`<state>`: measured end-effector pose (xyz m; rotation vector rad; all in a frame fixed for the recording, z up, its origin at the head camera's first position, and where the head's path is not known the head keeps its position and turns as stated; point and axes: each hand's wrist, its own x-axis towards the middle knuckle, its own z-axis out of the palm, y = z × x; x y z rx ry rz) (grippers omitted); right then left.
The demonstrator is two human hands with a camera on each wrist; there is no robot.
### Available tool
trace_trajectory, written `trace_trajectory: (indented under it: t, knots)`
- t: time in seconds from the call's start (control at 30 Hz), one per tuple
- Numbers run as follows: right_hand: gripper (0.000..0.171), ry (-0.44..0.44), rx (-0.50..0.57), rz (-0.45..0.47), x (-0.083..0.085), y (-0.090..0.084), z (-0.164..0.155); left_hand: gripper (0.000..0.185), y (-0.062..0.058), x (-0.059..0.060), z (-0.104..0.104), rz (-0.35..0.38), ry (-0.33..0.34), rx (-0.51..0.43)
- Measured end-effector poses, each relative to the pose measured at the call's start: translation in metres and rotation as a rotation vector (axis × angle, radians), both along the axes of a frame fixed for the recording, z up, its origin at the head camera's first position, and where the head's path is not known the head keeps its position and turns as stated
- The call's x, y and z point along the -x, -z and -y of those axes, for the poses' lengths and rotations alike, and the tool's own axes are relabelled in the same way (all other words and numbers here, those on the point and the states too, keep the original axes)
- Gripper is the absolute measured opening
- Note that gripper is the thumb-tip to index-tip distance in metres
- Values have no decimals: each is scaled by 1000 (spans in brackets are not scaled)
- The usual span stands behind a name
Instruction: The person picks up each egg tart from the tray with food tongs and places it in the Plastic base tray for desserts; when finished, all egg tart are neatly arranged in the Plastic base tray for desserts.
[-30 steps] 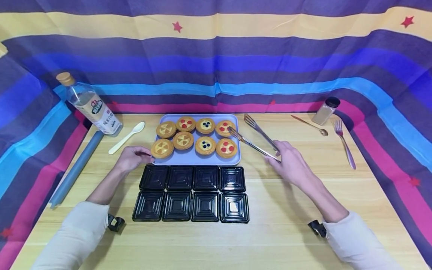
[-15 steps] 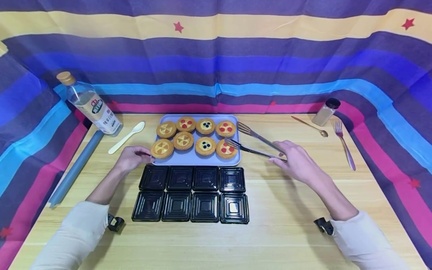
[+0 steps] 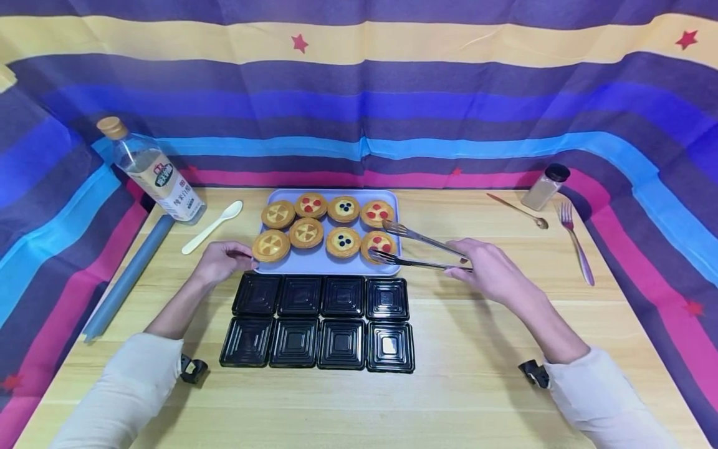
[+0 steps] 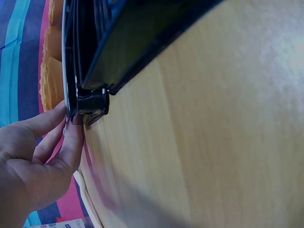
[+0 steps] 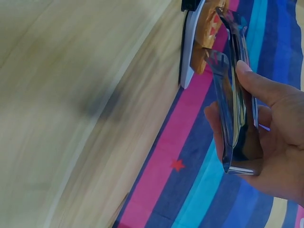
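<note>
My left hand (image 3: 220, 260) pinches the near left corner of a lavender tray (image 3: 311, 265); in the left wrist view thumb and fingers meet at its edge. On the tray sit several round tarts, some topped with red, some with dark berries, some with a plain wedge pattern. My right hand (image 3: 493, 269) grips metal tongs (image 3: 423, 238), whose slotted tips are spread apart over the tray's right side. Their lower tip overlaps the front right red-topped tart (image 3: 374, 240), and the upper one lies just behind it. In the right wrist view the tongs (image 5: 242, 114) rest between thumb and fingers.
Two rows of black square containers (image 3: 342, 296) lie in front of the tray. To the left are a bottle (image 3: 168, 187), a white spoon (image 3: 213, 227) and a grey-blue roll (image 3: 131, 274). At the right are a shaker (image 3: 544, 187), a small metal spoon (image 3: 518, 211) and a fork (image 3: 576, 243).
The tongs in my right hand have moved left and nearer, their tips now around the front right tart and closer together. My left hand has stayed at the tray corner.
</note>
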<state>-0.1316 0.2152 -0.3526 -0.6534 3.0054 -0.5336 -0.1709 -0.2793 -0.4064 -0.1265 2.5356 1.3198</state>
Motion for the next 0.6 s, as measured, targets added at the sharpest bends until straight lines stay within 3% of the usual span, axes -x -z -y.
trace_trajectory:
  t: [0.6]
  knots:
    - [53, -8, -19, -15, 0, 1, 11, 34, 1, 0, -1, -13, -2, 22]
